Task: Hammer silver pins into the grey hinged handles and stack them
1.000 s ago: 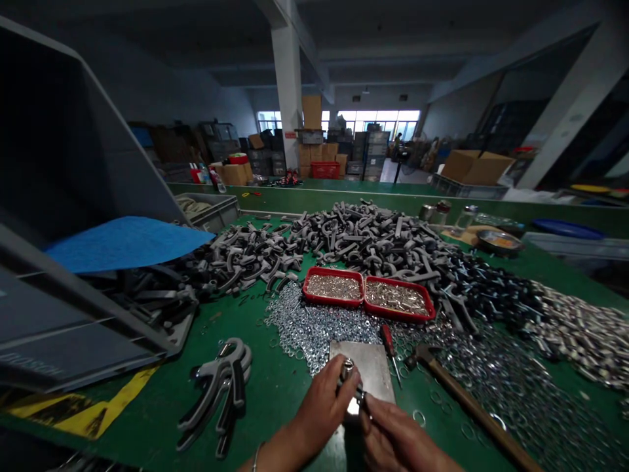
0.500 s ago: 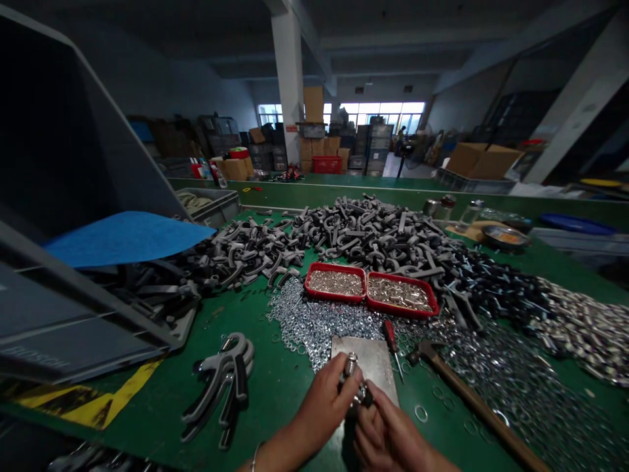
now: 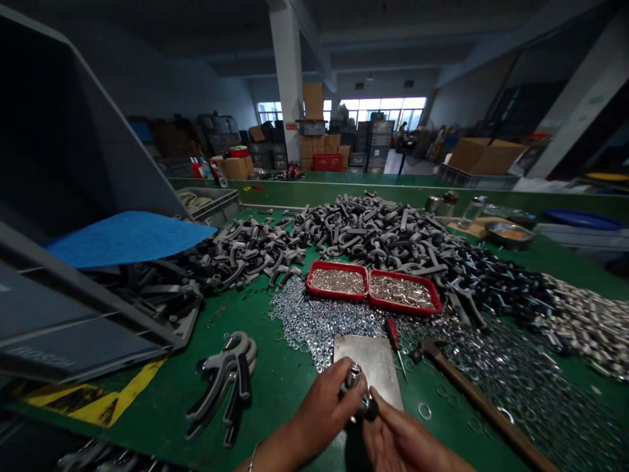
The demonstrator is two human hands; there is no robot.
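Near centre, a small silver-and-black metal part (image 3: 354, 375) is held above a metal plate (image 3: 373, 359) on the green worktop (image 3: 275, 393). The part is clasped in the grip of the left hand (image 3: 327, 406); its black end is met by the fingertips of the right hand (image 3: 400, 432). Whether the right grip is closed on it cannot be told. Much of the part is hidden by fingers.

To the left, grey-and-black clamp pieces (image 3: 243, 375) are laid together. To the right, a claw hammer (image 3: 484, 400) is seen, with a red-handled screwdriver (image 3: 392, 333) placed just beside the plate.

Beyond the plate, small metal rings (image 3: 309, 324) are spread. Farther, two red trays (image 3: 339, 297) are set side by side, filled with small metal pieces. Behind these, grey clamp pieces are heaped in a large pile (image 3: 373, 231).
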